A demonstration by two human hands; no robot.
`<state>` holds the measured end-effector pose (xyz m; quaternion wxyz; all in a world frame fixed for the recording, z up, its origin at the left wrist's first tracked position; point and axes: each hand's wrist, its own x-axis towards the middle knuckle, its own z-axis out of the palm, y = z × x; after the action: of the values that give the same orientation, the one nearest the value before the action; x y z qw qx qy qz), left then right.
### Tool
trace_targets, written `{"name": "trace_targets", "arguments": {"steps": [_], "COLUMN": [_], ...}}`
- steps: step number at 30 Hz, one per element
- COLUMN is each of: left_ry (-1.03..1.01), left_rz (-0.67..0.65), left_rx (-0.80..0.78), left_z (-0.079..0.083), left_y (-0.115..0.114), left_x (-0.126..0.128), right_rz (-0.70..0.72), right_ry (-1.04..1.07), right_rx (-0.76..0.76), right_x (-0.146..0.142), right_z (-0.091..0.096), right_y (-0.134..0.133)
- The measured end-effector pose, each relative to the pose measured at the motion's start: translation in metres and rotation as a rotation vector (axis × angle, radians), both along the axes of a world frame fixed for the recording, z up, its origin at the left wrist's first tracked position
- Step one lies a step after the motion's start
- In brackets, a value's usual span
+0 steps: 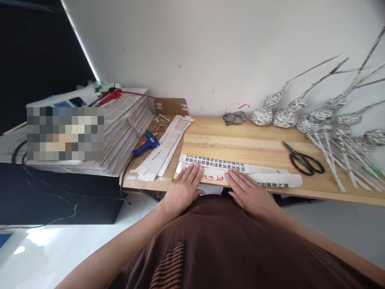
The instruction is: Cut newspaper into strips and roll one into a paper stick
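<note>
A strip of printed newspaper (267,179) lies along the front edge of the wooden board (240,140), its right end curling over. My left hand (185,182) rests flat on the paper's left part, fingers stretched out. Flat on the same paper, to the right, is my right hand (249,188), its fingers also extended. Red printing shows between the two hands. Another newspaper strip (215,162) with bold black characters lies just behind the fingertips. Black-handled scissors (303,158) rest on the board to the right, blades partly apart.
At left stand tall newspaper stacks (132,124). A blue glue gun (146,144) with a cord lies beside cut newspaper strips (167,146). Woven paper gourd shapes (266,110) and rolled paper sticks (331,160) fill the right side. A grey crumpled thing (234,118) sits by the wall.
</note>
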<state>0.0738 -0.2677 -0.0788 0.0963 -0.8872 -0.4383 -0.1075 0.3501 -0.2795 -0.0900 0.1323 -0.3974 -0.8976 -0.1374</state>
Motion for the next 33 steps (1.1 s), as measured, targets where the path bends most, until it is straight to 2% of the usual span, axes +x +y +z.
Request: {"name": "trace_targets", "arguments": {"steps": [3, 6, 8, 10, 13, 15, 19, 26, 33], "left_ry": [-0.091, -0.314, -0.538, -0.706, -0.802, -0.813, -0.742, -0.547, -0.583], "left_rz": [0.035, 0.076, 0.180, 0.338, 0.464, 0.469, 0.495, 0.569, 0.613], "left_rx": [-0.015, -0.076, -0.123, -0.197, -0.403, -0.498, -0.553, -0.403, -0.359], "left_z": [0.003, 0.011, 0.018, 0.026, 0.036, 0.038, 0.039, 0.046, 0.042], "left_y": [-0.001, 0.003, 0.009, 0.018, 0.029, 0.034, 0.038, 0.036, 0.030], "left_x": [-0.014, -0.029, -0.038, -0.043, -0.044, -0.040, -0.031, -0.026, -0.026], "right_rz": [0.003, -0.002, 0.000, 0.010, 0.007, 0.000, 0.000, -0.016, -0.014], "right_ry": [0.003, 0.036, 0.047, 0.044, 0.041, 0.038, 0.007, -0.017, -0.015], "right_rx": [0.007, -0.008, -0.009, 0.001, 0.000, -0.006, 0.007, 0.008, -0.081], "right_x": [0.000, 0.000, -0.001, -0.001, -0.002, -0.002, -0.002, -0.001, 0.001], "right_z": [0.000, 0.000, 0.001, 0.002, 0.003, 0.003, 0.003, 0.002, 0.003], "right_y": [0.000, 0.000, 0.000, 0.000, -0.001, -0.001, -0.001, 0.000, -0.002]}}
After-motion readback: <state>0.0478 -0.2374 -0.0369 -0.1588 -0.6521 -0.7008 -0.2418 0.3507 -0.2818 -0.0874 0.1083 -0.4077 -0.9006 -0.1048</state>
